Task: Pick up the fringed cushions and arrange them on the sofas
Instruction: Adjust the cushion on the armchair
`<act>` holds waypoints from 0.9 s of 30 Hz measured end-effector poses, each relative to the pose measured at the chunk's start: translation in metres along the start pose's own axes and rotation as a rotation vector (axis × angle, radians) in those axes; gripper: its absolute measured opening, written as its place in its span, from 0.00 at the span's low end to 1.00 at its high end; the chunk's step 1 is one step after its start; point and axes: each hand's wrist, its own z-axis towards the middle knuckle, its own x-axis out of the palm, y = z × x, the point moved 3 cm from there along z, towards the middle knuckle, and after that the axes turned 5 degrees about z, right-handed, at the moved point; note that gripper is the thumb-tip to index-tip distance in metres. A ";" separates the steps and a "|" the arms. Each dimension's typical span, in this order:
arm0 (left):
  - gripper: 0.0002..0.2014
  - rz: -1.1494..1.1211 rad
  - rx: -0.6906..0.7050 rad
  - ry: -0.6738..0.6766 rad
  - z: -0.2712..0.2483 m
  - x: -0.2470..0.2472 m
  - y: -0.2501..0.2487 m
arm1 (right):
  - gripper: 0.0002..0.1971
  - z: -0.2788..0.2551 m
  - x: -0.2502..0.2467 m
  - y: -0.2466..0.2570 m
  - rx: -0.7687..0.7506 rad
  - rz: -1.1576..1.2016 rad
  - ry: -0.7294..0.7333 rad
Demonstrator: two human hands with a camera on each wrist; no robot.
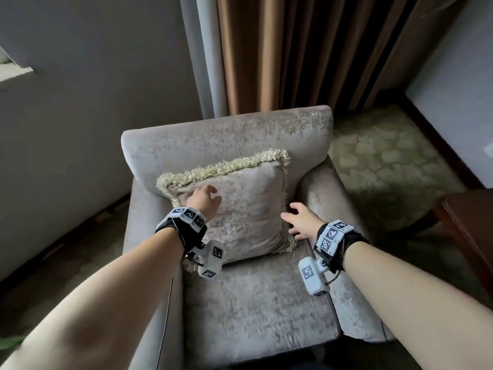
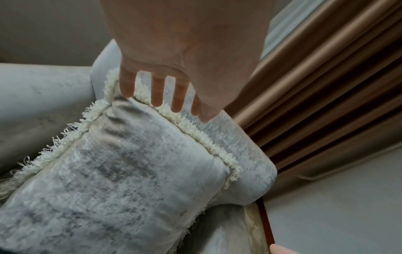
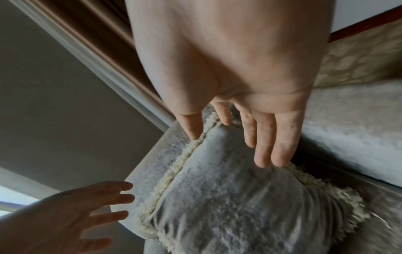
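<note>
A grey velvet cushion [image 1: 240,209] with a cream fringe leans upright against the backrest of a grey armchair [image 1: 226,134]. My left hand [image 1: 204,194] hovers at the cushion's upper left corner with fingers straight and spread; in the left wrist view the fingertips [image 2: 157,96] hang just over the fringe of the cushion [image 2: 130,171]. My right hand [image 1: 298,217] is open at the cushion's right edge. In the right wrist view its fingers [image 3: 263,142] reach over the cushion [image 3: 228,197] without curling round it. Neither hand holds anything.
Brown curtains [image 1: 306,49] hang behind the armchair, with a grey wall [image 1: 93,102] to the left. Patterned carpet [image 1: 386,161] lies on the right. A dark wooden table [image 1: 469,222] stands at the right edge. The seat [image 1: 253,303] lies in front of the cushion.
</note>
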 end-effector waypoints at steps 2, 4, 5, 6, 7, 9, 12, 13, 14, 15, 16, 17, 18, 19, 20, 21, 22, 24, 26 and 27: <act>0.20 0.065 0.001 0.031 0.016 0.017 0.004 | 0.32 0.015 0.007 -0.019 0.046 0.031 -0.015; 0.21 0.122 0.002 0.046 0.033 0.037 0.009 | 0.32 0.037 0.016 -0.041 0.094 0.059 -0.025; 0.21 0.153 -0.001 0.051 0.042 0.046 0.012 | 0.32 0.051 0.022 -0.052 0.115 0.076 -0.026; 0.22 0.184 -0.009 0.051 0.052 0.057 0.017 | 0.31 0.066 0.028 -0.064 0.136 0.091 -0.023; 0.23 0.203 -0.021 0.041 0.060 0.064 0.020 | 0.31 0.081 0.033 -0.074 0.161 0.112 -0.021; 0.25 0.233 -0.084 0.013 0.081 0.082 0.036 | 0.31 0.119 0.049 -0.100 0.236 0.161 -0.015; 0.33 0.253 -0.127 -0.107 0.108 0.095 0.058 | 0.33 0.157 0.067 -0.128 0.347 0.316 0.000; 0.35 0.252 -0.139 -0.149 0.119 0.100 0.066 | 0.34 0.170 0.072 -0.139 0.389 0.379 -0.003; 0.37 0.253 -0.147 -0.182 0.126 0.103 0.070 | 0.34 0.180 0.076 -0.146 0.421 0.442 -0.006; 0.39 0.249 -0.155 -0.205 0.132 0.107 0.075 | 0.35 0.191 0.081 -0.156 0.452 0.491 -0.006; 0.39 0.232 -0.165 -0.220 0.138 0.112 0.080 | 0.36 0.202 0.087 -0.165 0.479 0.529 -0.007; 0.39 0.211 -0.164 -0.238 0.144 0.116 0.084 | 0.37 0.212 0.092 -0.172 0.501 0.561 -0.005; 0.40 0.193 -0.151 -0.253 0.150 0.120 0.089 | 0.38 0.221 0.098 -0.179 0.521 0.602 0.006; 0.40 0.176 -0.132 -0.267 0.154 0.124 0.093 | 0.38 0.230 0.103 -0.184 0.534 0.640 0.017; 0.41 0.158 -0.118 -0.277 0.158 0.126 0.096 | 0.39 0.237 0.109 -0.188 0.540 0.675 0.031; 0.41 0.144 -0.119 -0.283 0.163 0.130 0.100 | 0.39 0.245 0.116 -0.192 0.549 0.695 0.047; 0.40 0.142 -0.125 -0.288 0.167 0.135 0.104 | 0.40 0.253 0.123 -0.196 0.558 0.706 0.055; 0.39 0.175 -0.135 -0.286 0.170 0.142 0.105 | 0.41 0.265 0.134 -0.201 0.574 0.718 0.051; 0.38 0.214 -0.148 -0.290 0.173 0.146 0.103 | 0.45 0.273 0.139 -0.203 0.589 0.720 0.024; 0.36 0.221 -0.156 -0.294 0.174 0.147 0.102 | 0.46 0.276 0.140 -0.207 0.592 0.723 0.013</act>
